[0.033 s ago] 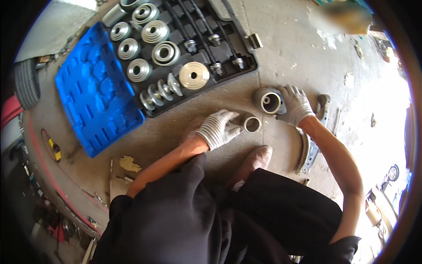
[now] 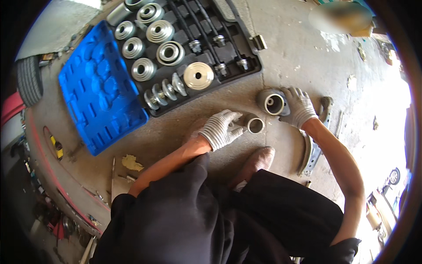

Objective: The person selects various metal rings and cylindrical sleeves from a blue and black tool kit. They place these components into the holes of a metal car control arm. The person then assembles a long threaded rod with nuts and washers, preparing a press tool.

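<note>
1. The concrete floor point(image 2: 307, 53) carries everything; the person crouches on it, one shoe point(image 2: 259, 160) planted just below the hands.
2. An open tool case lies at upper left: its blue lid point(image 2: 94, 94) is folded flat to the left, and its black tray point(image 2: 228, 53) holds metal discs, rings and long dark rods in moulded slots.
3. A curved metal bracket point(image 2: 310, 154) lies on the floor under the right forearm.
4. The large metal sleeve point(image 2: 272, 102) sits on the floor just below the tray's lower right corner, its open bore facing the camera.
5. The right hand point(image 2: 299, 105), in a grey knit glove, is closed around that large sleeve's right side.
6. The left hand point(image 2: 222, 128), gloved alike, grips the small metal sleeve with curled fingers.
7. The small metal sleeve point(image 2: 255, 125) is held just off the left fingertips, near the large sleeve but apart from it.
</note>
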Available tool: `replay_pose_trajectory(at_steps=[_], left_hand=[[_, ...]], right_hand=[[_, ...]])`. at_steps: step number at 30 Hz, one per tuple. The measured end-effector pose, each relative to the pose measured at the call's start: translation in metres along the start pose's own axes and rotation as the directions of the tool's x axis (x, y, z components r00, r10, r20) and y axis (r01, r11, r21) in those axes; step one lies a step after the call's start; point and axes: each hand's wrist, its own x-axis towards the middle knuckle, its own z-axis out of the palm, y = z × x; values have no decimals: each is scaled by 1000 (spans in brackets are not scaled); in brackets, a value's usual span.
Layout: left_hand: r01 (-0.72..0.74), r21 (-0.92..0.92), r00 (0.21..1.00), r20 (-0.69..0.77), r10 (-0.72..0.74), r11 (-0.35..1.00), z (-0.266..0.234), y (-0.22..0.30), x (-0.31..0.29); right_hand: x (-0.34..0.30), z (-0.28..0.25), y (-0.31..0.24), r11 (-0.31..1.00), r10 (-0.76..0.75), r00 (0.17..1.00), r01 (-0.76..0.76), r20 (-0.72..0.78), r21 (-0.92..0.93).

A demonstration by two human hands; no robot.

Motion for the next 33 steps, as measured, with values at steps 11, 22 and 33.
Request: replay_pose_trajectory(at_steps=[11,22,33], left_hand=[[-28,213,931,-350,104,977,-80,9,-15],[41,460,882,-433,184,887,-105,10,-23],[116,717,833,-447,326,688,-164,-14,-24]], right_hand=[[-6,0,8,998,-7,1000,9,-24,69],[-7,-9,3,997,3,1000,-3,3,72],[-9,-1,8,999,13,1000,-12,-19,47]])
